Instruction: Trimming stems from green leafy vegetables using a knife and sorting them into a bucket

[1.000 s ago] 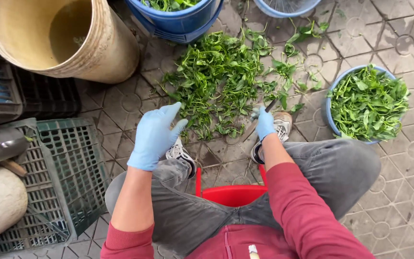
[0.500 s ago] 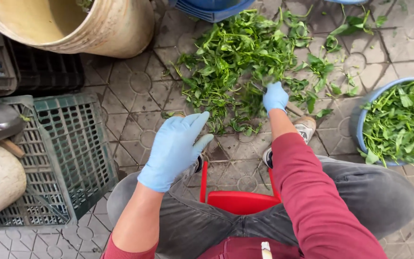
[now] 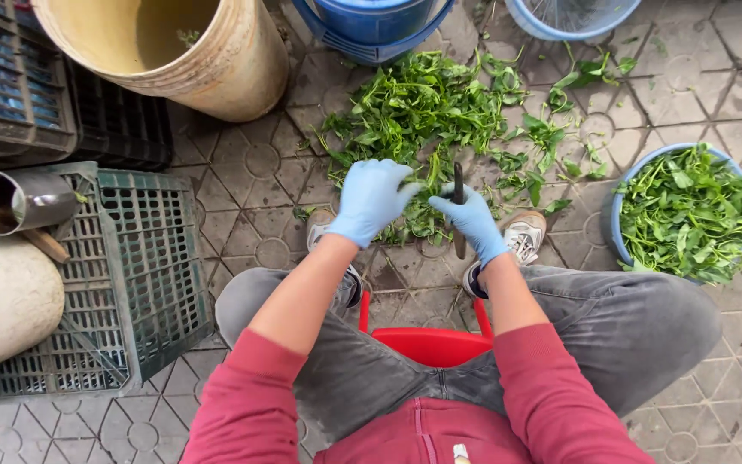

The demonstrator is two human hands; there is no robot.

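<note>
- Right hand: blue glove, fingers closed round a dark, slim knife held roughly upright, blade end pointing away from the body; half a second ago this hand reached bare-palmed into the greens, with no tool visible in it
- Left hand: blue glove, fingers curled down over a small bunch of stems at the near edge of the pile; a moment ago it hung spread and open above the knee, so it has come forward and down beside the right hand
- Reading of the change: both hands now meet over the same bunch, one pinning, one armed, which suggests trimming of the greens is under way
- Loose leafy greens: heaped on the paved floor directly ahead of the hands, strands scattered to the right
- Blue basin: right of the right shoe, filled with greens
- Red stool: between the knees
- Green crate: left of the left leg, a metal cup lying at its far corner
- Beige bucket: upper left, tipped on its side
- Blue tub: beyond the pile
</note>
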